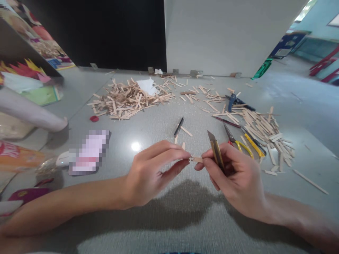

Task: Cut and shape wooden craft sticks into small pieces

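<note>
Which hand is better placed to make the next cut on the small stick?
Probably the right hand: it holds the knife, blade out, and one end of the stick. The left hand holds only the other end, so could steady it.

"Background, quick: what sat at left?"

"Pixelated phone [90,151], flat on the surface [150,123]. White rounded item [63,159] just beside it, orange packet [16,155] farther left, purple item [28,194] nearer the camera. Red scrap [94,119] lay beyond the phone."

"Far side?"

"Black panel [106,35] and pale grey panel [225,35], both upright, side by side. Green item [262,68] was by the grey one's right corner."

"Past that?"

"Dark blue box [287,44], lettering too small to read."
</note>
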A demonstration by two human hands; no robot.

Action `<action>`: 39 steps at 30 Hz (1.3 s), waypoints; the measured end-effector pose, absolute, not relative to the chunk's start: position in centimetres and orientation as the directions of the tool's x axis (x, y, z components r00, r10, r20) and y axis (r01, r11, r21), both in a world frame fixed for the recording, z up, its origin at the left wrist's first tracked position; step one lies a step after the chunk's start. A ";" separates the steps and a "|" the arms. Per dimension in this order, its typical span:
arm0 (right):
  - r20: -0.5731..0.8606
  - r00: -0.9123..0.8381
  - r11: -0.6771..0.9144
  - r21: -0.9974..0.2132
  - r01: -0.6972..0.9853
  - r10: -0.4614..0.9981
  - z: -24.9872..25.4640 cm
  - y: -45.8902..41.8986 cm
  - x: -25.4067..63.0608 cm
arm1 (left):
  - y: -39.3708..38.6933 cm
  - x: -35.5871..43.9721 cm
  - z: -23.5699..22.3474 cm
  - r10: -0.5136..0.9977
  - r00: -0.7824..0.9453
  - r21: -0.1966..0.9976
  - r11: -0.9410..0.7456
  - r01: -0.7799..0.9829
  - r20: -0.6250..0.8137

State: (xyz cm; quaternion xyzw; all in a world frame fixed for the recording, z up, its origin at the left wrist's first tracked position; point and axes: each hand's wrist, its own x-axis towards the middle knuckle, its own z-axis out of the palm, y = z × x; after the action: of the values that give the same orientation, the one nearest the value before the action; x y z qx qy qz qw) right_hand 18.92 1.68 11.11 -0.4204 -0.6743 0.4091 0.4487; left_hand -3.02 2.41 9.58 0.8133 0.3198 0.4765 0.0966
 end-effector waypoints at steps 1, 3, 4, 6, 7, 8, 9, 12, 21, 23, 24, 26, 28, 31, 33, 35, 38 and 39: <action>0.257 -0.246 0.309 -0.930 0.200 0.934 11.1 1.6 18.9 | 2.5 -3.0 9.4 0.580 0.348 0.417 -0.794 0.441 0.736; 0.244 -0.249 0.295 -0.935 0.195 0.937 11.0 1.5 18.9 | 2.6 -3.1 9.2 0.504 0.373 0.306 -0.825 0.476 0.779; 0.237 -0.254 0.289 -0.938 0.191 0.938 11.0 1.4 18.8 | 2.6 -3.1 9.0 0.461 0.400 0.236 -0.836 0.496 0.792; 0.230 -0.270 0.284 -0.941 0.184 0.935 11.0 1.4 18.8 | 2.7 -3.4 8.9 0.379 0.458 0.096 -0.843 0.530 0.804; 0.226 -0.279 0.282 -0.942 0.179 0.933 11.0 1.3 18.8 | 2.8 -3.6 8.9 0.346 0.479 0.038 -0.840 0.542 0.807; 0.221 -0.288 0.279 -0.944 0.176 0.932 11.0 1.3 18.8 | 2.8 -3.7 8.9 0.319 0.486 -0.003 -0.834 0.552 0.813; 0.216 -0.297 0.275 -0.946 0.172 0.930 11.1 1.3 18.8 | 2.8 -3.8 8.9 0.299 0.485 -0.029 -0.828 0.560 0.821; 0.198 -0.310 0.256 -0.953 0.159 0.930 11.1 1.3 18.8 | 2.8 -4.0 9.0 0.289 0.494 -0.058 -0.816 0.575 0.820; 0.212 -0.314 0.247 -0.966 0.076 0.926 10.6 0.7 18.6 | 2.7 -3.8 8.5 0.228 0.523 -0.109 -0.837 0.537 0.821; 0.231 -0.308 0.262 -0.963 0.064 0.923 10.5 0.6 18.5 | 2.7 -3.8 8.6 0.231 0.532 -0.107 -0.842 0.529 0.815; 0.238 -0.305 0.268 -0.962 0.061 0.922 10.5 0.6 18.5 | 2.7 -3.9 8.6 0.235 0.538 -0.105 -0.844 0.526 0.810; 0.254 -0.300 0.282 -0.958 0.053 0.919 10.5 0.6 18.5 | 2.7 -3.9 8.8 0.236 0.548 -0.106 -0.848 0.519 0.802; 0.270 -0.301 0.298 -0.953 0.050 0.915 10.6 0.7 18.5 | 2.8 -4.0 8.9 0.230 0.551 -0.115 -0.845 0.522 0.802; 0.292 -0.303 0.321 -0.946 0.050 0.907 10.7 0.8 18.6 | 2.9 -4.0 9.2 0.224 0.527 -0.134 -0.819 0.558 0.820; 0.296 -0.297 0.325 -0.944 0.052 0.908 10.8 0.8 18.6 | 2.9 -4.1 9.4 0.227 0.520 -0.147 -0.800 0.582 0.823; 0.299 -0.293 0.329 -0.943 0.057 0.908 10.8 0.8 18.7 | 2.8 -4.3 9.7 0.233 0.543 -0.163 -0.795 0.584 0.806; 0.305 -0.296 0.337 -0.940 0.059 0.905 10.9 0.8 18.8 | 2.6 -4.7 10.0 0.250 0.596 -0.175 -0.807 0.564 0.763; 0.310 -0.296 0.342 -0.937 0.063 0.904 11.0 0.8 18.8 | 2.6 -4.8 10.0 0.255 0.607 -0.174 -0.811 0.558 0.753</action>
State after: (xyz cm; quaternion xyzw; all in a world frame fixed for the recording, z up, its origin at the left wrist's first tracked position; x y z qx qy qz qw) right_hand 18.81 0.81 10.96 -0.3607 -0.6702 0.4457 0.4713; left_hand -4.75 2.56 10.04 0.8736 0.2327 0.3775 -0.2004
